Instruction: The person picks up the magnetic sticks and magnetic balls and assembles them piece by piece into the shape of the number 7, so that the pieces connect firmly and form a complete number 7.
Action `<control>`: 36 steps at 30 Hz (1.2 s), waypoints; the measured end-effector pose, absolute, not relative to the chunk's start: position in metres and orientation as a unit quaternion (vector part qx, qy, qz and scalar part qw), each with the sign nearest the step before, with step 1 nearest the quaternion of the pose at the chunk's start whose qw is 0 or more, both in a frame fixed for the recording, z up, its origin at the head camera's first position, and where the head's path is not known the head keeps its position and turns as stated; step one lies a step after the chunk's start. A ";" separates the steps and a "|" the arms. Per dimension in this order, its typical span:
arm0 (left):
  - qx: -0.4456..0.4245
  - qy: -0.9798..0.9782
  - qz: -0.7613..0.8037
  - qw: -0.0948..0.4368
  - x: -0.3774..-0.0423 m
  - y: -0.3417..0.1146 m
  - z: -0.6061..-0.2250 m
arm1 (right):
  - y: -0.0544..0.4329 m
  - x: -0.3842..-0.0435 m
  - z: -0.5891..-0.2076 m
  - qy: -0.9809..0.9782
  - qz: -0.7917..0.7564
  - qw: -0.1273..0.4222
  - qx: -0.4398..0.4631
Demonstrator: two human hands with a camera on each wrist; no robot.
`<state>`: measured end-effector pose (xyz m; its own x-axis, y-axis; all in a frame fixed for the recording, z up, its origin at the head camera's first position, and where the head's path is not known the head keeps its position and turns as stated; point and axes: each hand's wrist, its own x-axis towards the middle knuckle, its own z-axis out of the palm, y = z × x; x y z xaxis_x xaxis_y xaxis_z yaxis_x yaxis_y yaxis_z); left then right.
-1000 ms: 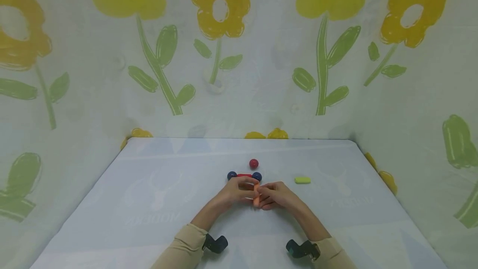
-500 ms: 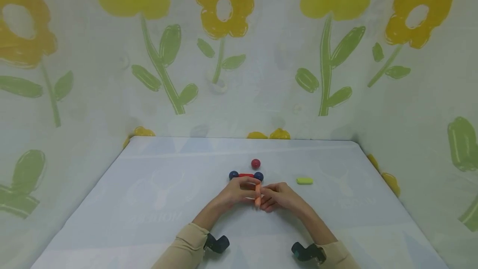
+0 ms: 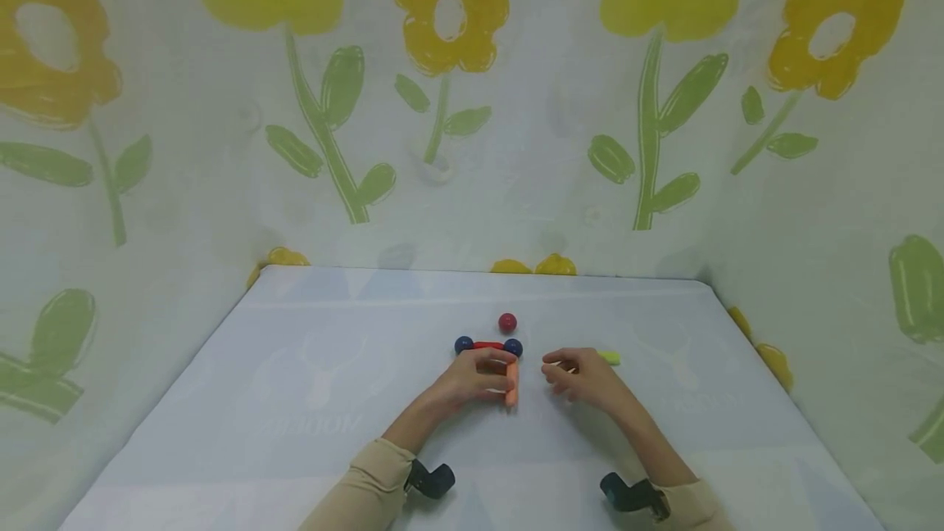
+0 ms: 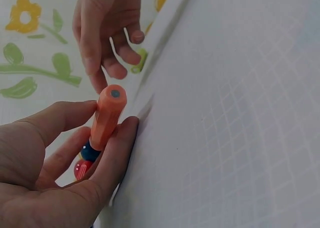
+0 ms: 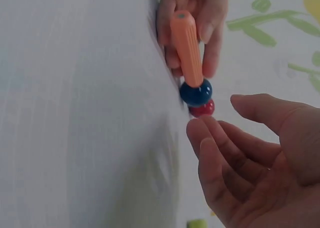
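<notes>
We record the following on the white bench (image 3: 221, 400). Left grip (image 3: 472, 377), centre of the head frame, below the middle: fingers closed to a pinch on one orange stick (image 3: 512, 388), whose far end appears to meet a dark blue ball (image 3: 512, 348). Right grip (image 3: 586, 379), right of it: loosely parted, holding nothing, partly covering a yellow-green stick (image 3: 610, 358). Above the left grip, we list a red stick (image 3: 487, 345) between that ball and a second blue ball (image 3: 464, 344); higher, a red ball (image 3: 507, 323).
</notes>
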<state>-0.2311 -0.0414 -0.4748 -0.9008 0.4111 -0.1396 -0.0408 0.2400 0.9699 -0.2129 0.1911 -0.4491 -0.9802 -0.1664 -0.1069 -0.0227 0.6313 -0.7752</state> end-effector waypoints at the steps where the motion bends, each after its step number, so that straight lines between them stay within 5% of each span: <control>1: 0.121 0.764 0.606 0.187 -0.231 -0.041 -0.475 | 0.193 -0.212 -0.447 0.904 -0.417 0.074 -0.050; 16: 0.132 0.755 0.614 0.189 -0.230 -0.043 -0.477 | 0.232 -0.214 -0.441 0.940 -0.334 -0.049 -0.049; 36: 0.132 0.752 0.616 0.193 -0.232 -0.043 -0.479 | 0.255 -0.220 -0.450 0.953 -0.292 -0.069 -0.038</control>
